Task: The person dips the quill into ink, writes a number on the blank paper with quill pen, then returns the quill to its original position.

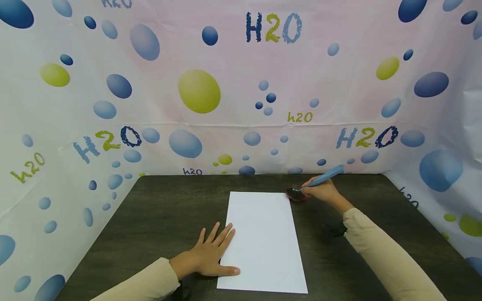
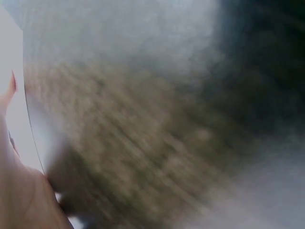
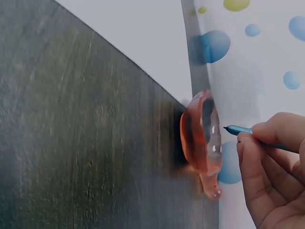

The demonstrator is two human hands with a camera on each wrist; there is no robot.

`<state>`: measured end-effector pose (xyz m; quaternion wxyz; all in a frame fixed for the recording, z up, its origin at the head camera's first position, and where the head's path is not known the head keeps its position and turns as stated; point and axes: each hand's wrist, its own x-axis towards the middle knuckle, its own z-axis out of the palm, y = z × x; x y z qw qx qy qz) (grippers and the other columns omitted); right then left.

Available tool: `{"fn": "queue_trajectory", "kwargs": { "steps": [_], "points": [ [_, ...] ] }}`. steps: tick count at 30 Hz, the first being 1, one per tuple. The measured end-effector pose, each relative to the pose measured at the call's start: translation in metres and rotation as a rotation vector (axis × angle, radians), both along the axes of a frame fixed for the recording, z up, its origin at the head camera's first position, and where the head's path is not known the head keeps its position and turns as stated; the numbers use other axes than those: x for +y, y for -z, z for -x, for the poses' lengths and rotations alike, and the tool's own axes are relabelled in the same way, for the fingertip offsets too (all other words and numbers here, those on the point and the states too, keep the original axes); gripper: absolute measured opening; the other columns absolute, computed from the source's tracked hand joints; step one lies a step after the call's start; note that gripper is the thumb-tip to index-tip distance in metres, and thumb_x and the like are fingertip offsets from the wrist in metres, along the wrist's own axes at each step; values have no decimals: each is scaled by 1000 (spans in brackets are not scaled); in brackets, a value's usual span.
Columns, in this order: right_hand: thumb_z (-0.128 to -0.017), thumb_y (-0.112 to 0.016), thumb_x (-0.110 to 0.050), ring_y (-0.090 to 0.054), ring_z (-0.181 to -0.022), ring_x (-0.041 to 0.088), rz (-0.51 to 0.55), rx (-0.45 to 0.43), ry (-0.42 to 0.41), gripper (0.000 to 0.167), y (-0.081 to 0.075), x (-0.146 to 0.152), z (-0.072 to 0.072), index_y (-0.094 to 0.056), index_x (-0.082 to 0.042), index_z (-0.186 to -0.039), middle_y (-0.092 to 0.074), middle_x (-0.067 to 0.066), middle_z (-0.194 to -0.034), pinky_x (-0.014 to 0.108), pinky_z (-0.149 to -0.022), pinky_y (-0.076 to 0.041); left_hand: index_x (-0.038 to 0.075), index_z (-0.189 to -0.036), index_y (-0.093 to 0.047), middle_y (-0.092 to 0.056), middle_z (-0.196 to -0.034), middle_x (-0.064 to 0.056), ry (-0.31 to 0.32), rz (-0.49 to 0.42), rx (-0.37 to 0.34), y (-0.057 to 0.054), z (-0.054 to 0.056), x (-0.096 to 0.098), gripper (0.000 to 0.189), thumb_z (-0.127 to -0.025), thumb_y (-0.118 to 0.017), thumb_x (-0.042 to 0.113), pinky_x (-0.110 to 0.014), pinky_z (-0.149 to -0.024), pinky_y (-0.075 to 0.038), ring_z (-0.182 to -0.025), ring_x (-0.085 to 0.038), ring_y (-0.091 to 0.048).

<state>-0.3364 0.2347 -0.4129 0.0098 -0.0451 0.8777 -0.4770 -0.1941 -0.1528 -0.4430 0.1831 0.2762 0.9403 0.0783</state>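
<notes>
A white sheet of paper (image 1: 263, 242) lies on the dark table. My left hand (image 1: 212, 253) is spread flat at its left edge, fingertips and thumb on the paper. The left wrist view catches only part of this hand (image 2: 28, 195) at its left side. My right hand (image 1: 321, 190) pinches a blue pen (image 1: 325, 174) with a slim, dark pointed tip, its upper end slanting up and right. Just by that tip (image 3: 228, 128) stands a small translucent reddish dish (image 3: 193, 138) with a stubby handle. Dark contents show inside the dish (image 1: 295, 193), which sits at the paper's far right corner.
Dark wood-patterned table (image 1: 169, 209) extends around the paper. Behind it and along both sides hangs a white backdrop (image 1: 241, 96) printed with blue and green dots and H2O lettering. The table's far edge (image 1: 211, 175) runs close behind the dish.
</notes>
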Motion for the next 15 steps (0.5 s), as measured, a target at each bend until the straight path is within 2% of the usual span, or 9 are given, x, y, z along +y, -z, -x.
{"fn": "queue_trajectory", "kwargs": {
  "steps": [5, 9, 15],
  "points": [
    [-82, -73, -15, -68, -71, 12, -6, -15, 33, 25, -8, -5, -8, -71, 3, -99, -72, 0, -78, 36, -73, -56, 15, -156, -3, 8, -162, -2, 2, -6, 14, -1, -1, 0, 105, -82, -43, 79, -71, -107, -1, -146, -39, 5],
    [-84, -71, -14, -69, -72, 11, 39, -28, 46, 23, -9, -14, -15, -70, 4, -99, -72, 1, -79, 38, -76, -57, 16, -156, -2, 9, -162, -2, 0, -14, 13, 1, 1, -1, 106, -81, -42, 81, -71, -106, 1, -146, -39, 7],
    [-86, -67, -9, -69, -73, 13, 108, -36, 16, 19, -8, -33, -26, -69, 6, -98, -72, 6, -84, 30, -70, -58, 16, -156, -1, 10, -162, -2, 7, -19, 2, 2, 2, -1, 106, -82, -41, 81, -72, -105, 1, -145, -40, 7]
  ]
}}
